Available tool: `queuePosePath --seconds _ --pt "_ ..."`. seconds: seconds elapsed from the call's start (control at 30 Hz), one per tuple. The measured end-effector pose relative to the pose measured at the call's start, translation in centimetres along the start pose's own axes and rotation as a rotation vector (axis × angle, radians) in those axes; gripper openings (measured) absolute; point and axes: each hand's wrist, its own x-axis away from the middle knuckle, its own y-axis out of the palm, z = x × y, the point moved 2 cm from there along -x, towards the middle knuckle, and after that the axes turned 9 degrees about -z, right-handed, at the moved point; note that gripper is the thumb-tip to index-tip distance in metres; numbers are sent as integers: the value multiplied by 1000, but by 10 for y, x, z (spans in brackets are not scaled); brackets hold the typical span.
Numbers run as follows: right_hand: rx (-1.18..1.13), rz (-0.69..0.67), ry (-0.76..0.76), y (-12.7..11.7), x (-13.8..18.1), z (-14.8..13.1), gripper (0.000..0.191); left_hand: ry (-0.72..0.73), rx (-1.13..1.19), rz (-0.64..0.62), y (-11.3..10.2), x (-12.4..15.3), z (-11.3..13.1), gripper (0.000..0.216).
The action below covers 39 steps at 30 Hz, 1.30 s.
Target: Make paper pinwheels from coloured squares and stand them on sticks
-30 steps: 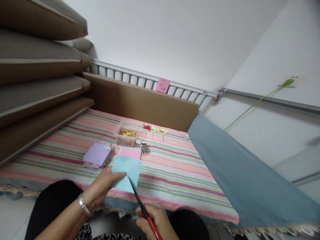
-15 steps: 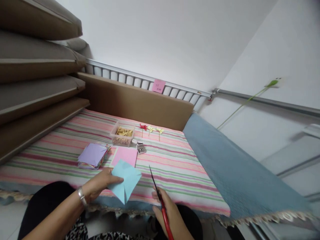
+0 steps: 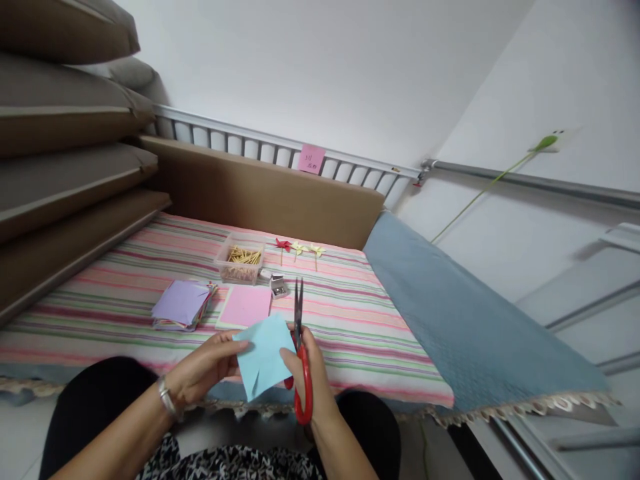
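My left hand (image 3: 207, 363) pinches the left edge of a light blue paper square (image 3: 263, 357) held above my lap. My right hand (image 3: 307, 373) grips red-handled scissors (image 3: 300, 353) with the blades pointing up and closed, and its fingers also touch the right edge of the blue paper. A pink sheet (image 3: 245, 305) lies on the striped bedcover (image 3: 125, 287) just beyond the hands. A stack of coloured paper with a purple sheet on top (image 3: 181, 303) lies to its left.
A clear box of wooden sticks (image 3: 241, 259), a small box of pins (image 3: 278, 287) and three small paper pinwheels (image 3: 299, 249) sit farther back. Brown cushions (image 3: 60, 167) are stacked at left. A blue blanket (image 3: 460, 313) covers the right. A pink sticky note (image 3: 311, 160) hangs on the rail.
The scissors came out of the blue paper, swung right, then came upright beside it. My right hand now also touches the paper, which has turned in my left hand.
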Motion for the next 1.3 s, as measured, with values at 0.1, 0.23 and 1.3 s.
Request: queuePosePath --seconds 0.1,0.23,1.3 --pt "-64 89 -40 3 0 4 36 82 141 33 6 -3 -7 28" --pt "-67 143 -51 12 1 9 40 89 185 51 22 -11 -18 37" --pt "245 -421 490 16 69 -8 31 159 -150 298 -27 15 26 29"
